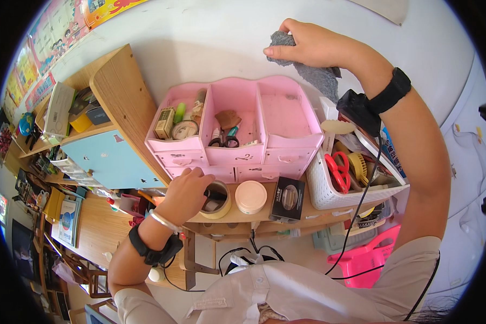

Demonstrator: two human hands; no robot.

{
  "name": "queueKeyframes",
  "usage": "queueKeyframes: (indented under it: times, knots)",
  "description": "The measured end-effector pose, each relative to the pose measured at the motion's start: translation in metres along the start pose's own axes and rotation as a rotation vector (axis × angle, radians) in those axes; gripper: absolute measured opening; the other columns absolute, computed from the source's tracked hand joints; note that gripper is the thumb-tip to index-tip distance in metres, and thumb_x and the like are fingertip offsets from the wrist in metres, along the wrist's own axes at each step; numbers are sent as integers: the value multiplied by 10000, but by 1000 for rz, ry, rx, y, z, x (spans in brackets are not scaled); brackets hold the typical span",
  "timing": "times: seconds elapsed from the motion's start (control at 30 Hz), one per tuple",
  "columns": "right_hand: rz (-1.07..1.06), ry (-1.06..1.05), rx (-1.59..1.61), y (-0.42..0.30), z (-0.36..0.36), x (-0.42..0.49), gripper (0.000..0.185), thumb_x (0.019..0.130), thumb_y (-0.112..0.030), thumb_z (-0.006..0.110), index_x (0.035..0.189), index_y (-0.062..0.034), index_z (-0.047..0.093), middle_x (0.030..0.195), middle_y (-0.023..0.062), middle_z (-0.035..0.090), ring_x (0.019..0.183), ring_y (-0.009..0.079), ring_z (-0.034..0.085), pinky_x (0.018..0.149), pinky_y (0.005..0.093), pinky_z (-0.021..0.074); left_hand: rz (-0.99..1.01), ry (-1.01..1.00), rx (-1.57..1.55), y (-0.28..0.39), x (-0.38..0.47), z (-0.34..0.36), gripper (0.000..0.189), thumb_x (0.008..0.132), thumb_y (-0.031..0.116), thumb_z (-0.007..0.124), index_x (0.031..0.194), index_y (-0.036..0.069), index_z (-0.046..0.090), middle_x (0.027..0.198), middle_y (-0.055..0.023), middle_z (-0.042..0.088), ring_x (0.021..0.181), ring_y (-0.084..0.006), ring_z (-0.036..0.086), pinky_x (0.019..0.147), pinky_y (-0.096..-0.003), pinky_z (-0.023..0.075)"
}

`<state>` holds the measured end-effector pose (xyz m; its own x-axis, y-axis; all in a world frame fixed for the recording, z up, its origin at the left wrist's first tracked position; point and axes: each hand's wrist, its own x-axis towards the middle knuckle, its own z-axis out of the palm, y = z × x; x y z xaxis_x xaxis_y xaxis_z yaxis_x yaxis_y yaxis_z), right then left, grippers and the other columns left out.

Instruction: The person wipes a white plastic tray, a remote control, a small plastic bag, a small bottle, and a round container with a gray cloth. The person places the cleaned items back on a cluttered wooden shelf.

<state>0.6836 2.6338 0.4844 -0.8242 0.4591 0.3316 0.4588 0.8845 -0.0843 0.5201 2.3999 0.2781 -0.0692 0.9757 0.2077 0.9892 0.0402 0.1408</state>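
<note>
My right hand (308,44) grips a crumpled grey cloth (318,77) near the white wall, above the back right of a pink desktop organizer (235,152). The cloth's lower end hangs down behind the organizer's right side. My left hand (189,196), fingers curled, is at the left rim of a cream cylindrical container (218,214). A dark, narrow object (214,195) lies in the container's mouth beside my fingers; whether I hold it is hidden. Black-handled scissors (227,141) and a brown piece (228,119) occupy the organizer's middle compartment. Its left compartment holds a tape roll (185,129) and a green-capped item (179,112).
A round lidded jar (251,196) and a black box (287,199) stand before the organizer. To the right, a white basket (348,198) holds red scissors (338,172) and a yellow brush (358,168). A wooden shelf unit (125,93) rises at left. A black cable (358,210) crosses the basket.
</note>
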Motion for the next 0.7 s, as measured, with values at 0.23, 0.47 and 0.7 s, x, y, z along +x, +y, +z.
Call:
queueKeyframes:
  times: [0.23, 0.47, 0.7]
  knots:
    - [41, 120, 102, 22, 3, 3, 650, 831, -566, 517, 1108, 21, 492, 872, 142, 596, 785, 179, 588, 677, 294, 469, 166, 102, -18, 29, 24, -55, 315, 672, 107, 690, 973, 75, 599, 847, -99, 572, 818, -275, 560, 682, -378, 468]
    - [94, 232, 339, -5, -42, -38, 359, 853, -277, 587, 1034, 22, 508, 789, 82, 591, 651, 131, 557, 589, 260, 450, 500, 133, -124, 49, 160, -110, 170, 785, 128, 573, 863, -4, 647, 749, -161, 611, 731, -285, 594, 670, -348, 476]
    - [60, 358, 358, 22, -32, -70, 435, 862, -404, 570, 1071, -23, 541, 871, 35, 583, 774, 96, 545, 679, 230, 447, 247, -375, 189, 75, 278, -69, 260, 791, 197, 561, 978, 35, 640, 906, -145, 640, 752, -316, 592, 700, -407, 475]
